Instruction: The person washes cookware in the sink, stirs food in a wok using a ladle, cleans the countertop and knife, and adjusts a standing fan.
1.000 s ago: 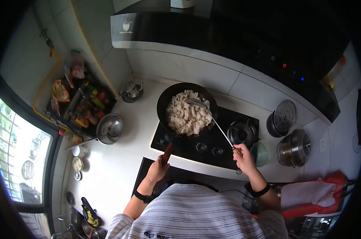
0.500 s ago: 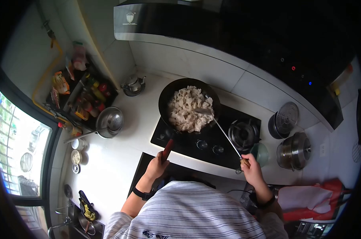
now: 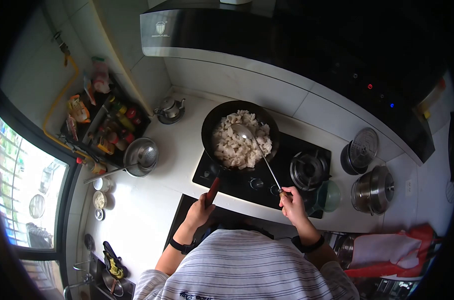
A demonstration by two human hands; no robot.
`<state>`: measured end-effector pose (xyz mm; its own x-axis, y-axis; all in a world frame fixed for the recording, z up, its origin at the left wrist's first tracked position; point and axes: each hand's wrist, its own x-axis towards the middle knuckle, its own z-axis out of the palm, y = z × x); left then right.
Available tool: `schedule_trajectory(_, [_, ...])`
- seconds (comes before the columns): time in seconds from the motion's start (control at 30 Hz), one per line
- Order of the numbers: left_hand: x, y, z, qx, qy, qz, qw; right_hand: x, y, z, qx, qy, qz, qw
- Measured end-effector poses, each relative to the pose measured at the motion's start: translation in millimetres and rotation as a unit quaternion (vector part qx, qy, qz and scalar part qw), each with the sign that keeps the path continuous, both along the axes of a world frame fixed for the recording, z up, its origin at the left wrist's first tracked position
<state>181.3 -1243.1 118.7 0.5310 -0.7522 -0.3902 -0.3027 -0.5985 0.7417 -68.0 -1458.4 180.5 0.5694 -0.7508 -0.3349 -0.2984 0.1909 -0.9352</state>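
A dark wok (image 3: 207,131) sits on the left burner of the black gas stove (image 3: 227,178). Pale chunks of meat (image 3: 235,150) fill much of it. My left hand (image 3: 199,212) is closed around the wok's reddish-brown handle (image 3: 213,191). In my right hand (image 3: 293,204) is a long metal ladle (image 3: 265,159), gripped by its wooden end. The ladle's bowl rests on the meat near the middle of the wok, its rounded back facing up as far as I can see.
Right of the stove stand a green bowl (image 3: 330,196), a dark pot (image 3: 348,161) and a lidded steel pot (image 3: 362,195). At left are a strainer (image 3: 146,150), a small metal pot (image 3: 168,107) and a spice rack (image 3: 98,131). A range hood (image 3: 267,52) hangs above.
My right hand has moved left and up, carrying the ladle. Its bowl has shifted from the wok's right part toward the upper middle. My left hand still holds the handle.
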Motion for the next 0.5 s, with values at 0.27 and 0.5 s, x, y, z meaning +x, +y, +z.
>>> schedule_trajectory(0.27, [1,-1,8,0.008,-0.042,-0.021,0.999,-1,2,-5,0.047,0.002,0.023,0.999])
schedule_trajectory(0.5, [18,7,11,-0.081,-0.087,0.042,0.992,-4,2,-10,0.320,-0.137,-0.022,0.937])
